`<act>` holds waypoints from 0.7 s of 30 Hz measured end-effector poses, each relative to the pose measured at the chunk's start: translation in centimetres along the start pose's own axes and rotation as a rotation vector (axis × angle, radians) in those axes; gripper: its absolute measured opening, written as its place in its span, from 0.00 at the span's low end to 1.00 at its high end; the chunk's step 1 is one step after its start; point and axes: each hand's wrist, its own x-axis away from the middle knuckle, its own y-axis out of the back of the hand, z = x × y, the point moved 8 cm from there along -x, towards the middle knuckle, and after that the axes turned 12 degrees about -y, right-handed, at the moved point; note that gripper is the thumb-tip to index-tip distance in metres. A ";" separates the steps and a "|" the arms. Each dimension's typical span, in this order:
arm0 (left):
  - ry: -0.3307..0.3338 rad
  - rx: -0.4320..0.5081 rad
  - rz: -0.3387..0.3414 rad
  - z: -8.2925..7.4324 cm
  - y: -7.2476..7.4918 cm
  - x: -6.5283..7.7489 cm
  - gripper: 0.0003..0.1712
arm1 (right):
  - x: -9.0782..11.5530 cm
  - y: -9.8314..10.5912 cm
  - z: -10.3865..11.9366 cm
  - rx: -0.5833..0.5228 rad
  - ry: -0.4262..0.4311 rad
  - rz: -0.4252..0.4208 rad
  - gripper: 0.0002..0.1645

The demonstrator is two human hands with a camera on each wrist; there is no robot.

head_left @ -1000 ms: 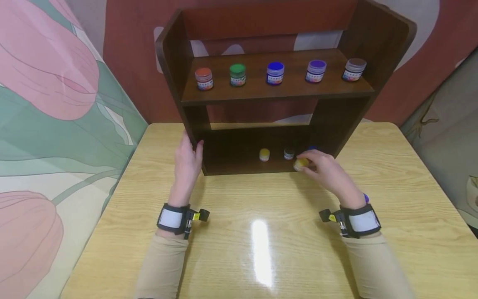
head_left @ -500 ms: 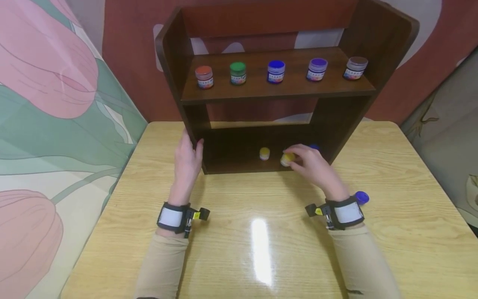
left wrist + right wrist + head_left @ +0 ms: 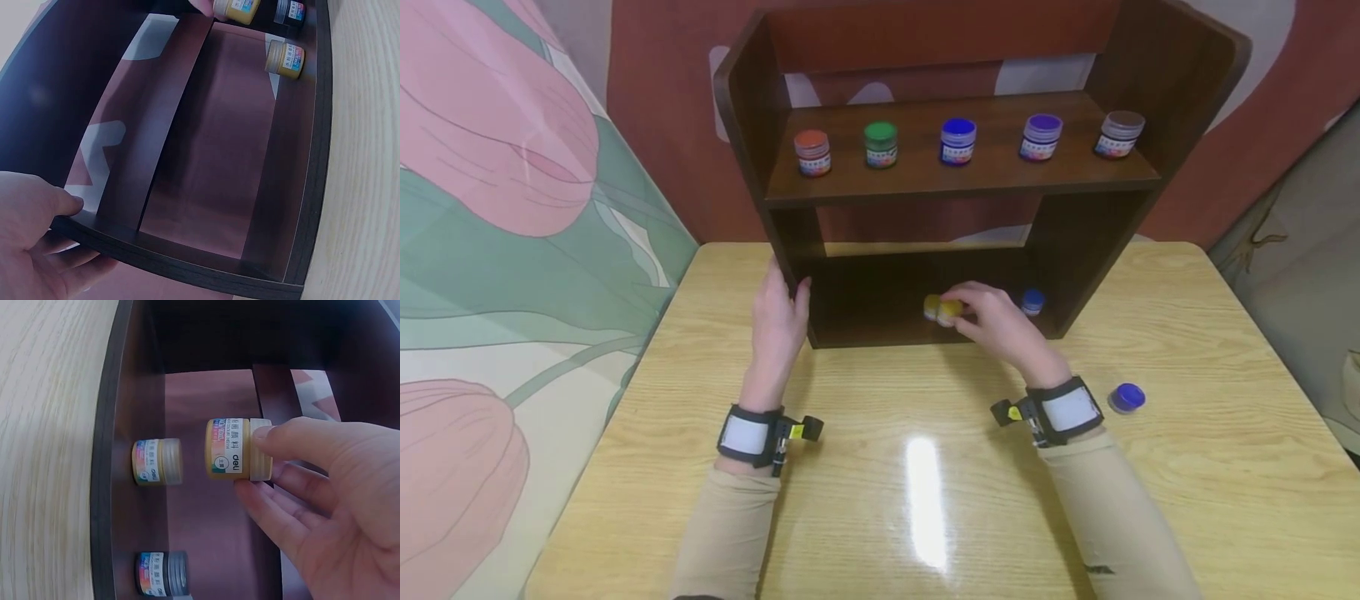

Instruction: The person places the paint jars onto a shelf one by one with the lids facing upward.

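My right hand (image 3: 1000,325) pinches a paint jar with yellow-ochre paint (image 3: 237,449) by its lid, thumb on one side and fingers on the other. The jar is held in the lower compartment of the dark wooden shelf (image 3: 857,333), apart from the base in the right wrist view. A second yellow paint jar (image 3: 153,461) stands on the base close by, with a black paint jar (image 3: 161,574) to its side; in the head view my right hand hides the black one. My left hand (image 3: 777,333) grips the shelf's left side panel, thumb inside and fingers outside (image 3: 81,269).
On the upper board stand several paint jars: red (image 3: 812,153), green (image 3: 881,145), blue (image 3: 958,142), purple (image 3: 1041,138) and brown (image 3: 1120,135). A blue jar (image 3: 1032,302) stands at the lower right. Another jar with a blue-purple lid (image 3: 1127,398) is on the table (image 3: 865,467).
My right hand has carried the yellow paint jar leftward, past the black jar, towards the other yellow one. The jar on the table has come into full view. My left hand stays put.
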 end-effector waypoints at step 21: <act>0.008 0.008 0.002 0.1 0.0 -0.1 0.24 | -2.8 -2.6 2.3 0.006 0.014 0.017 0.21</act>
